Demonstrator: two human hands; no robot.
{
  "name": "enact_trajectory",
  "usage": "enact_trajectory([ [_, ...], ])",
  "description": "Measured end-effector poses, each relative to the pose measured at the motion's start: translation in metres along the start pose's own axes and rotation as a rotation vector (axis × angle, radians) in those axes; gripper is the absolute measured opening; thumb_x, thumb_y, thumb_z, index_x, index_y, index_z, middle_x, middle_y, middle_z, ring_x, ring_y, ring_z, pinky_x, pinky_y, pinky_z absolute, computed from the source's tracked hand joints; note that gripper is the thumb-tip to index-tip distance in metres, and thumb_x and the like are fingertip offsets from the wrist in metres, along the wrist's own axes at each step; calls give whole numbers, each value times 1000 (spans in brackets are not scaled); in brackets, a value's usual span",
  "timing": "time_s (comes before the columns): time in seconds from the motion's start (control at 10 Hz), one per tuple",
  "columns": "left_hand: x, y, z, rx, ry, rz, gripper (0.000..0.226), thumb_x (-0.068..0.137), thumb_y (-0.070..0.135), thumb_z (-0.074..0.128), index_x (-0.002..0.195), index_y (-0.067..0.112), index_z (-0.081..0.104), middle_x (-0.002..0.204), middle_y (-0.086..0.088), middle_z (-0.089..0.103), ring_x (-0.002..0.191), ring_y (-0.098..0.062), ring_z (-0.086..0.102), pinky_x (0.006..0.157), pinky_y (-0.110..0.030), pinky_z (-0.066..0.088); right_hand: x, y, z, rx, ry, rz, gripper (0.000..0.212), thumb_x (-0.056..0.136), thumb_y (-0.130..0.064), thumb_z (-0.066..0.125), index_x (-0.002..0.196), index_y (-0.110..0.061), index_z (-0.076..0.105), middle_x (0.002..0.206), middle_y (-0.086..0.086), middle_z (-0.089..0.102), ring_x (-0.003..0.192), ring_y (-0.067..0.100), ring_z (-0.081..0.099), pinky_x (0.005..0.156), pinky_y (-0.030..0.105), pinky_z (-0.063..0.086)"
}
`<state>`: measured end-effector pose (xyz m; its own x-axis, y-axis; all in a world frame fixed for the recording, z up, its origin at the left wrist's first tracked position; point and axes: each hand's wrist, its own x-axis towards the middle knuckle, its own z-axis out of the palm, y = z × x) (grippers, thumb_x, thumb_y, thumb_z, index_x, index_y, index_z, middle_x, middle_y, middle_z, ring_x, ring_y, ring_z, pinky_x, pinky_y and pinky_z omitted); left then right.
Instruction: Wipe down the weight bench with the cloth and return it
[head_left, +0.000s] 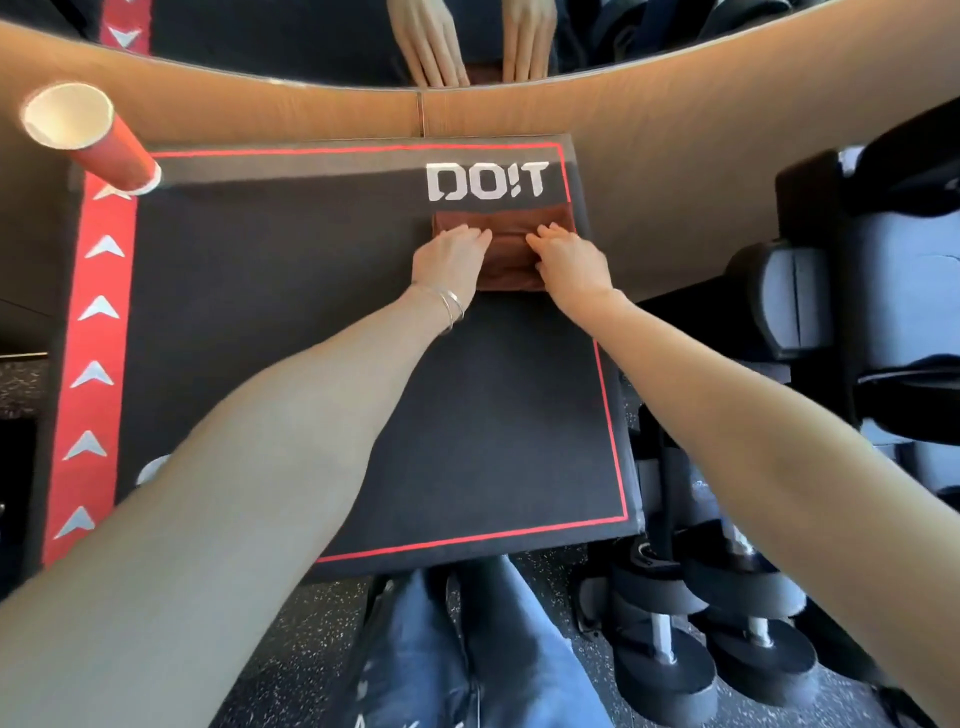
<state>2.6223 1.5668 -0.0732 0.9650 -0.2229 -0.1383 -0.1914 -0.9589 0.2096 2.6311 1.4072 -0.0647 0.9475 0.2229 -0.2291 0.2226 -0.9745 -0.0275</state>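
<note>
A folded rust-brown cloth (506, 249) lies flat on the black padded bench (322, 332) with its thin red border line, in the upper middle of the frame, just below the white "DO!T" lettering (487, 181) and close to the bench's right edge. The left hand (449, 265) rests palm-down on the cloth's left side, its fingers (470, 236) stretched out flat and gripping nothing; two thin silver bangles (451, 307) circle that wrist. The right hand (571, 260) presses on the cloth's right side in the same way, fingers (550, 236) extended and flat. A red paper cup (91, 137) with a white inside stands at the bench's upper left corner, on a red strip printed with white arrowheads (93, 338). Black dumbbells (711, 623) sit on the speckled floor at the lower right. At the top of the frame, a mirror (291, 36) reflects both hands.
</note>
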Motion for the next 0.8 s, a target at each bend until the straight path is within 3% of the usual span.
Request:
enact_trajectory([
  [0.3, 65, -10, -2, -22, 15, 2, 46, 98, 9, 42, 143, 12, 34, 147, -8, 41, 139, -25, 33, 102, -46, 39, 69, 24, -5, 4, 32, -44, 42, 92, 2, 47, 133, -6, 45, 135, 13, 46, 130, 32, 40, 98, 46, 42],
  [0.5, 100, -19, -2, 11, 10, 64, 47, 101, 12, 34, 148, 12, 25, 155, -6, 25, 144, -23, 18, 113, -40, 23, 102, 36, -8, 25, 61, -53, 44, 92, 2, 43, 136, -6, 40, 139, 14, 39, 124, 34, 40, 91, 45, 42],
  [0.8, 116, -23, -11, 56, -85, 99, 52, 101, 17, 31, 150, 11, 12, 159, -8, 10, 147, -24, 7, 119, -43, 14, 112, 46, -16, 57, -1, -151, 57, 93, 2, 43, 146, -3, 22, 153, 17, 20, 140, 33, 18, 114, 43, 19],
])
